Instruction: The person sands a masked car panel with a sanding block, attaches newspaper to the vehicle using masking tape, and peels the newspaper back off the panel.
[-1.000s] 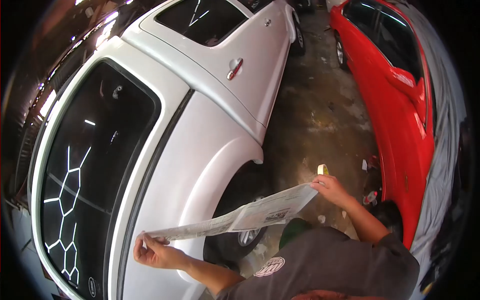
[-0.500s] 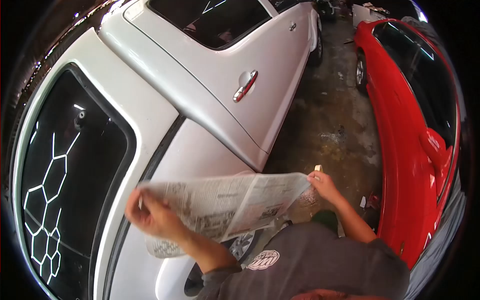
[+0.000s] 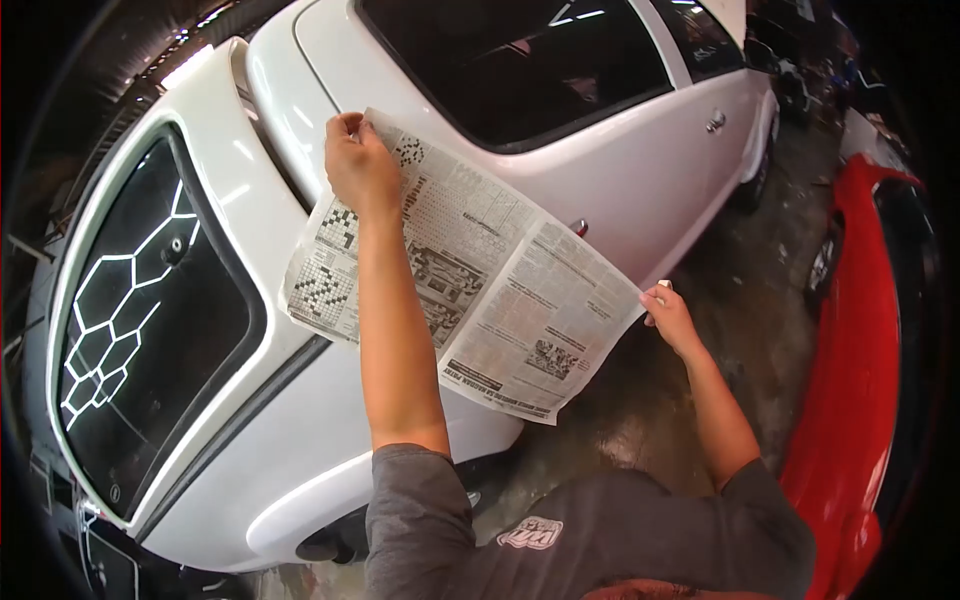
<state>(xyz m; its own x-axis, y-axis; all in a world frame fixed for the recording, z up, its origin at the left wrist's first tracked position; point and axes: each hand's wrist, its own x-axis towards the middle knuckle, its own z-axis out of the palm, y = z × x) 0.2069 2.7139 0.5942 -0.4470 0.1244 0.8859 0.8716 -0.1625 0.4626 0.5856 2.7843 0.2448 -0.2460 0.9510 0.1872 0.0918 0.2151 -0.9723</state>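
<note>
An open sheet of newspaper (image 3: 545,310) is spread between my two hands, its printed side towards me, with crossword grids at the left. My left hand (image 3: 362,170) is closed on its upper left corner, raised near the rear pillar of the white car (image 3: 650,170). My right hand (image 3: 672,318) pinches the right edge, lower down. A small pale piece shows at those fingertips; I cannot make out what it is. The sheet hides most of the near door's handle and part of the rear side panel.
The white car's rear window (image 3: 165,300) reflects hexagonal lights at the left. A red car (image 3: 850,390) stands on the right. Between the cars runs a stained concrete floor (image 3: 745,285). The white car's wheel arch (image 3: 290,510) lies below the sheet.
My left hand has risen and moved right, lifting the newspaper's left side. My right hand has moved slightly up and right. The sheet is now tilted and shows more of its face.
</note>
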